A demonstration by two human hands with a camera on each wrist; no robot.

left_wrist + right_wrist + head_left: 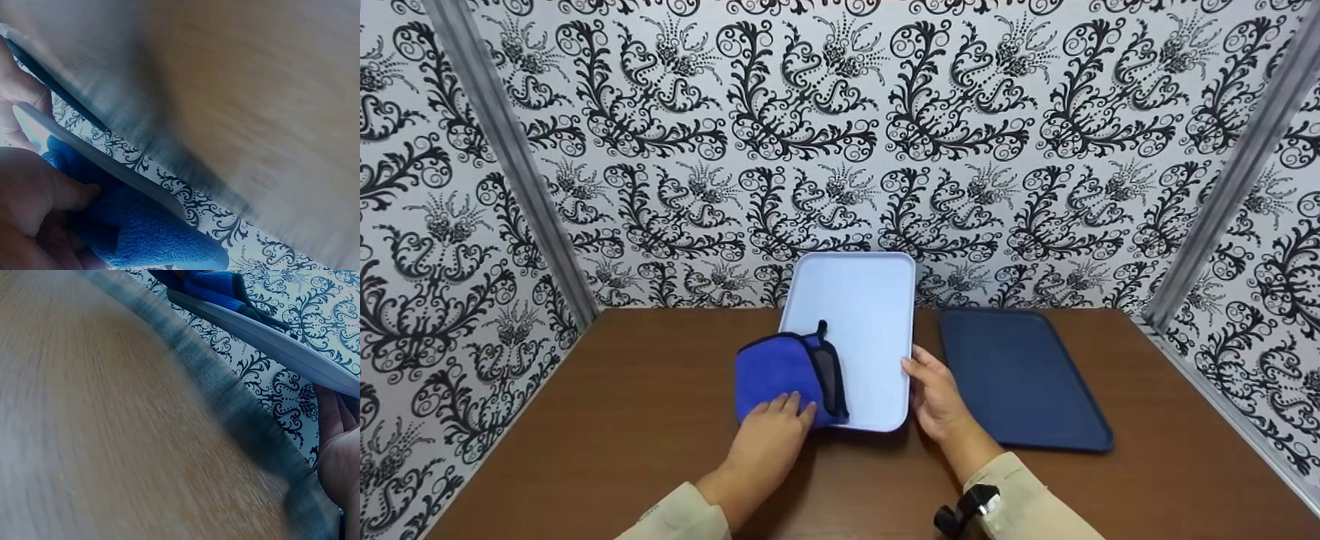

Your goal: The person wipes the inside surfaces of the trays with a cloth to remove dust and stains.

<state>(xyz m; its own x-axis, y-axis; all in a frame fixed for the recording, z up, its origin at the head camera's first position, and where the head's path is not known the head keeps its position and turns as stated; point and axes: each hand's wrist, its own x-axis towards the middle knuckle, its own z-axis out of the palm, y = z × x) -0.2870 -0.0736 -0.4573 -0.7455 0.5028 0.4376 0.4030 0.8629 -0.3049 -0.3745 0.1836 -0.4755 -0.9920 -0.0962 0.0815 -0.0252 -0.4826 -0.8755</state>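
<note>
A light blue-white tray (877, 330) is held raised off the table and tilted, its inner face toward me. My right hand (936, 394) grips its right edge, thumb over the rim and fingers behind; in the right wrist view those fingers (332, 413) lie under the tray (270, 337). Against the tray's lower left part lies a bunched blue cloth (775, 371) with black trim and a dark grey side. My left hand (771, 435) holds this cloth near its bottom. In the left wrist view, thumb and fingers bend around the fuzzy cloth (163, 236).
A dark navy tray (1020, 375) lies flat on the brown wooden table (622, 420), to the right of my right hand. Behind the table rises a wall (840, 150) with black scroll patterns, and similar panels stand at both sides. A dark watch (971, 506) is on the right wrist.
</note>
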